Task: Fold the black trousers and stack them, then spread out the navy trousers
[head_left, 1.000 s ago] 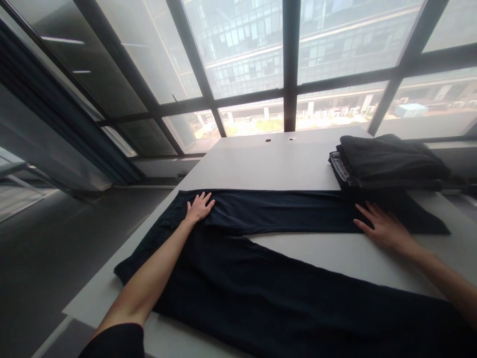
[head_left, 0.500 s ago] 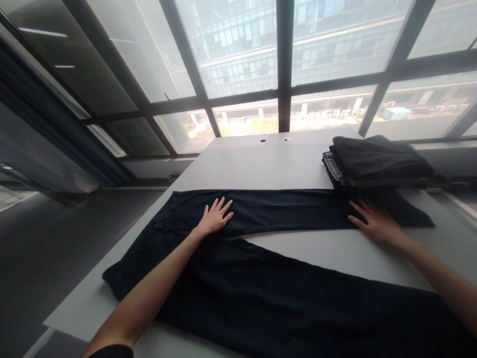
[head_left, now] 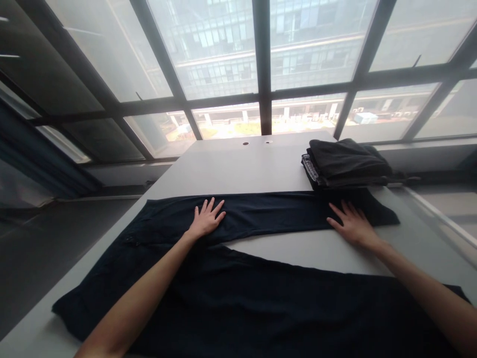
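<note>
Dark navy trousers (head_left: 276, 211) lie spread on a white table, the waist at the left and the two legs reaching right with a wedge of tabletop between them. On the far leg, near the waist end, my left hand (head_left: 205, 219) lies flat with its fingers spread. My right hand (head_left: 352, 223) rests on the same leg closer to its hem, palm down and fingers apart. Neither hand grips the cloth. The near leg passes under both forearms and runs to the bottom right.
A stack of folded dark clothes (head_left: 346, 161) sits at the back right of the white table (head_left: 238, 169), touching the far leg. Two round holes show near the table's back edge. Large windows stand behind, with a blue curtain (head_left: 44, 154) at left.
The view has turned right, so the table, trousers and stack appear further left. Both hands stay flat on the far leg, in nearly the same places on the cloth.
</note>
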Motion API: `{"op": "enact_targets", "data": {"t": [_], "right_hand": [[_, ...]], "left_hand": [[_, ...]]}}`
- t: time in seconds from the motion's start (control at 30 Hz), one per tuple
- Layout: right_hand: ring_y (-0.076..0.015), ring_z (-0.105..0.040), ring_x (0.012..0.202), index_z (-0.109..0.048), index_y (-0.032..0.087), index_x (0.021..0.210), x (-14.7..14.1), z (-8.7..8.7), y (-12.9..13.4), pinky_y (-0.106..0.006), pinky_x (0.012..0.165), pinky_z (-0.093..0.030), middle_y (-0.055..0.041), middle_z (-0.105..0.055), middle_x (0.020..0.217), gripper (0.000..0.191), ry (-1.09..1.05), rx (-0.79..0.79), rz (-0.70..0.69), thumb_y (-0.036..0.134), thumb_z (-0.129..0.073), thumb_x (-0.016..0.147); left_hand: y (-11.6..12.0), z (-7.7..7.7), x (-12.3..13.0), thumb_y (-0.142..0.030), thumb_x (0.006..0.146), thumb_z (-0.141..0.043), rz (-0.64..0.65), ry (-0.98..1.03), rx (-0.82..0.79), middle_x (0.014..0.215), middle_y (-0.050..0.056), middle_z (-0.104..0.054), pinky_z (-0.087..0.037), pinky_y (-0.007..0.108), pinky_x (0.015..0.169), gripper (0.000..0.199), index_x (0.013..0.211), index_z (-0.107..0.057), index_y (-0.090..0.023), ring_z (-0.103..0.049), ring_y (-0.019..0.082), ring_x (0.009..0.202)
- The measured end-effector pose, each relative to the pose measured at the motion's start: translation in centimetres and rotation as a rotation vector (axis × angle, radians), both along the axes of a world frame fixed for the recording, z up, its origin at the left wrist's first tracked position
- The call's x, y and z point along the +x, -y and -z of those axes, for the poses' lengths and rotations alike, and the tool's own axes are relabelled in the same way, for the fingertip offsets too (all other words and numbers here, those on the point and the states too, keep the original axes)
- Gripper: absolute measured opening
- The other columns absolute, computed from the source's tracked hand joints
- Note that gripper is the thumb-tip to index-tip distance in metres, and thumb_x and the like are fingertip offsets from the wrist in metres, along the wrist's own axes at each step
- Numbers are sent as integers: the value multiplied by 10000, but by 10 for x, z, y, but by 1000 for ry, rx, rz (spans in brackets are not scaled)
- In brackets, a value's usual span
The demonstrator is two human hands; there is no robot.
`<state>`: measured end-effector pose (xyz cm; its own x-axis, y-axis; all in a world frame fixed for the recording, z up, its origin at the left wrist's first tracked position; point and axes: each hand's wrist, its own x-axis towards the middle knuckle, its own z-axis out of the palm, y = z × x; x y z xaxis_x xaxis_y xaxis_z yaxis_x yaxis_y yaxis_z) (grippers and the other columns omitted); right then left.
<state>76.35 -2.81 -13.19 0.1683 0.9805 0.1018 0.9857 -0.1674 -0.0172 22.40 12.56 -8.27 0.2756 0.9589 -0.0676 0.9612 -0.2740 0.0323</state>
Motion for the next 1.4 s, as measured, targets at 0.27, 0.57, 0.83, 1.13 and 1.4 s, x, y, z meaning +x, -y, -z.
{"op": "enact_targets", "data": {"t": [0.27,0.57,0.83,1.13,1.4], "right_hand": [[-370,-254,1502,-370,242,1581,-12,-17,12,-595,1183,-253,-140,-295,1636,754,-84,-2,26,680,-255,978],[-316,-223,1522,-410,301,1553,-104,-48,84,-577,1192,-287,-63,-240,1659,576,-204,134,-429,525,-385,1023],[-326,-275,1498,-145,372,1627,-134,-21,146,-596,1190,-287,-53,-172,1665,705,-199,69,-605,476,-471,1011],[-318,-237,1508,-165,372,1620,-114,-21,114,-597,1205,-252,-47,-139,1668,703,-192,46,-646,525,-471,1006],[-321,-235,1509,-142,359,1628,-113,-23,118,-600,1212,-233,-47,-147,1668,734,-205,68,-600,548,-472,1000]], "left_hand": [[0,4,-2,-651,997,-242,-9,34,21,1700,62,-126,-112,685,1174,660,1600,-248,-384,-89,354,1554],[13,-20,9,-632,1000,-274,-17,72,-7,1685,74,-197,-141,694,1168,655,1579,-342,-333,-121,363,1548],[69,-11,40,-629,1008,-302,255,98,0,1683,45,-217,-141,630,1208,634,1586,-309,-369,-138,322,1551],[70,0,43,-623,1005,-323,234,131,4,1693,23,-173,-94,628,1218,622,1584,-296,-399,-98,311,1558],[65,-24,21,-408,1022,-359,165,358,104,1616,48,-385,-230,516,1232,524,1509,-474,-253,-282,255,1517]]}}
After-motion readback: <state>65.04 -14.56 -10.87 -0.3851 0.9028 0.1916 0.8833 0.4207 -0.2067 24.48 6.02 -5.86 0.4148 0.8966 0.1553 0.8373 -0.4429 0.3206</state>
